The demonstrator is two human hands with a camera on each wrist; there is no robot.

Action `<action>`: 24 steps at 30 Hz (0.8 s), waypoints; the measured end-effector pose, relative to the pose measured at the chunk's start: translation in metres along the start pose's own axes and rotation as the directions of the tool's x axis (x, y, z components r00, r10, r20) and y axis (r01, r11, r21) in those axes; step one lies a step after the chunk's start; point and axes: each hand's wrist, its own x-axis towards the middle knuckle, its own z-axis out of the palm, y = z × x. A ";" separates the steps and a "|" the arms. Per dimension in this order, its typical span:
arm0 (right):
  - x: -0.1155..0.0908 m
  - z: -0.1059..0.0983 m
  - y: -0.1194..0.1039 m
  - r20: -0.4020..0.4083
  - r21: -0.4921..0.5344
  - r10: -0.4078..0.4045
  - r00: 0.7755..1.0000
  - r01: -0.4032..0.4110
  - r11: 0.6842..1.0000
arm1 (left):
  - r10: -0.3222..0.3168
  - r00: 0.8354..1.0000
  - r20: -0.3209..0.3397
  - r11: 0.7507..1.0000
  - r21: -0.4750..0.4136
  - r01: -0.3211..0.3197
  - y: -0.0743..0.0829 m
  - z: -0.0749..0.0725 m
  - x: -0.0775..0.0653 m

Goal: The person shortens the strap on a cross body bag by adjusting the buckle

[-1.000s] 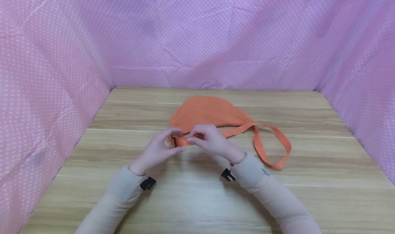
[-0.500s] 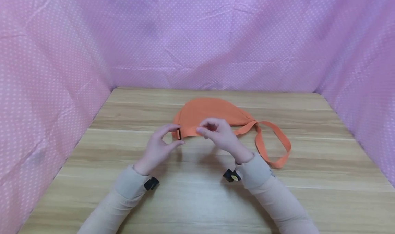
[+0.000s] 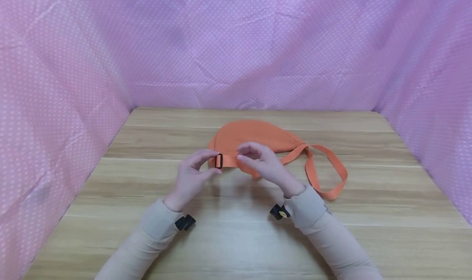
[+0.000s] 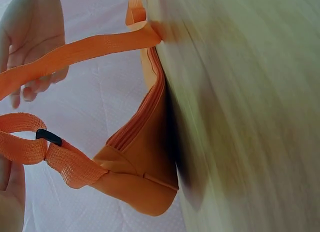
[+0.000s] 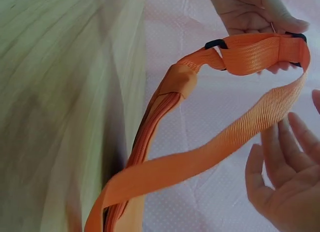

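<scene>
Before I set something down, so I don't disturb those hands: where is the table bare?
The table is bare left of the left sleeve, between it and the right sleeve, and right of the strap loop. It's crowded around the left hand, right hand and orange bag.

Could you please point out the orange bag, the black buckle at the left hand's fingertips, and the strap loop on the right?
Orange bag (image 3: 250, 135), head view: middle of its body.
Black buckle (image 5: 300, 36), right wrist view: upper end of its frame.
Strap loop (image 3: 311, 174), head view: left side of the loop.
</scene>
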 end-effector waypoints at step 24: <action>-0.002 0.009 -0.004 0.087 0.228 -0.017 0.996 -0.003 0.974 | -0.226 0.963 0.146 0.969 -0.069 0.238 0.008 -0.002 0.000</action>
